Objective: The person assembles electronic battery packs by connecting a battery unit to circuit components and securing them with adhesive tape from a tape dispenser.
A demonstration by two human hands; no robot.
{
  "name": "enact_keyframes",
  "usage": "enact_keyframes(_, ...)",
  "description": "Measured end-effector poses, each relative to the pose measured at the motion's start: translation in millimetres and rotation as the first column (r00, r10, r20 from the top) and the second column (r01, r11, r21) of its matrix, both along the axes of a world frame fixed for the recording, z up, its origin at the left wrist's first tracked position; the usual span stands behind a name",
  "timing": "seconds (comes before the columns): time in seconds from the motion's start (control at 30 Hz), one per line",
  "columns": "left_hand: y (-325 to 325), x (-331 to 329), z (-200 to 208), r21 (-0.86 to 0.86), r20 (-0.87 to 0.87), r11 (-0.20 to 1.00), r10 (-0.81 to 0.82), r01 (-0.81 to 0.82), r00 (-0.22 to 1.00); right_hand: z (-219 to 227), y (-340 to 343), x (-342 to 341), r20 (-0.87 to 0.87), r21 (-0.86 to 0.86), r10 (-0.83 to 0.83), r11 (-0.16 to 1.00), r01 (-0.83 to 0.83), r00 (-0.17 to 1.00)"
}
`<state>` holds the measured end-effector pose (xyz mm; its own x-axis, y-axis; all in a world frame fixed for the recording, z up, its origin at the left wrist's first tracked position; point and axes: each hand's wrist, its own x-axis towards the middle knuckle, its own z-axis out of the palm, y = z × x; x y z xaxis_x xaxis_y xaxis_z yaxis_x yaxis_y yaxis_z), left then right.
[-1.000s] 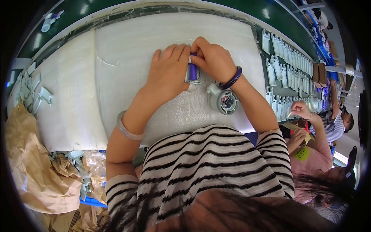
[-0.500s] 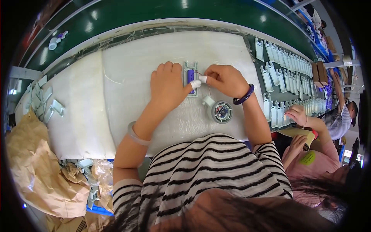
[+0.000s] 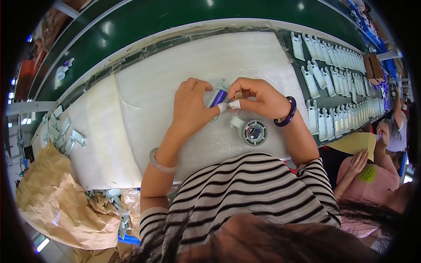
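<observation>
My left hand [image 3: 189, 107] lies against a narrow pale green plastic housing [image 3: 223, 85], its thumb and fingers gripping the sides. A purple cylindrical battery [image 3: 218, 98] sits in the housing, which is tilted with its far end to the right. Fingers of my right hand [image 3: 258, 99] are pinched together beside the battery, thumb near my left thumb. White wrapping covers both thumb tips. A thin wire [image 3: 238, 112] runs from the right fingertips toward a round pale unit [image 3: 254, 132] with a circuit board showing inside; the exact pinch point is hidden.
White foam sheeting [image 3: 166, 65] covers the bench. Rows of pale plastic housings [image 3: 335, 118] stand at right, near brown boxes [image 3: 372, 68]. Loose pale parts [image 3: 78, 138] and crumpled brown paper [image 3: 61, 197] lie left. A co-worker [image 3: 364, 175] sits at right with a yellow sheet [image 3: 355, 143].
The housing has turned from upright to slanting right within my left hand. My right fingers have curled more beside the battery. The co-worker's hand has left the row of housings.
</observation>
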<state>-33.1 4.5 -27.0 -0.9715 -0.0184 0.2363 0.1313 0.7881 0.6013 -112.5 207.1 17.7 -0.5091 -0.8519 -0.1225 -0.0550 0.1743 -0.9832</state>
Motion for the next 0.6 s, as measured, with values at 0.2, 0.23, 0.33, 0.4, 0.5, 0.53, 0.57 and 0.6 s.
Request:
enact_keyframes(0.2,4,3,10,0.024,0.090,0.993,-0.119,0.117,0.989,2,4,0,0.004,-0.165,0.060,0.984,-0.059,0.998)
enact_keyframes(0.23,7,5,13,0.021,0.091,0.993,-0.121,0.119,0.989,6,4,2,0.069,-0.170,0.061,0.984,-0.049,0.996)
enact_keyframes(0.33,13,6,21,0.239,0.292,0.965,0.038,-0.111,0.956,10,3,6,0.146,-0.168,0.021,0.986,0.004,0.989)
enact_keyframes(0.4,16,6,22,0.597,0.273,0.772,0.062,-0.219,0.960,8,2,9,0.163,-0.163,-0.017,0.986,0.044,0.986)
enact_keyframes(0.5,19,8,18,0.744,0.268,0.643,-0.042,-0.179,0.963,2,-1,11,0.136,-0.207,-0.049,0.975,0.077,0.989)
enact_keyframes(0.53,18,8,19,0.736,0.266,0.653,-0.039,-0.177,0.963,2,-1,11,0.124,-0.182,-0.057,0.980,0.080,0.991)
enact_keyframes(0.57,18,8,20,0.775,0.273,0.608,-0.075,-0.173,0.959,2,0,11,0.113,-0.155,-0.064,0.985,0.081,0.991)
enact_keyframes(0.6,17,8,20,0.811,0.278,0.559,-0.111,-0.172,0.954,2,0,10,0.114,-0.164,-0.061,0.983,0.079,0.992)
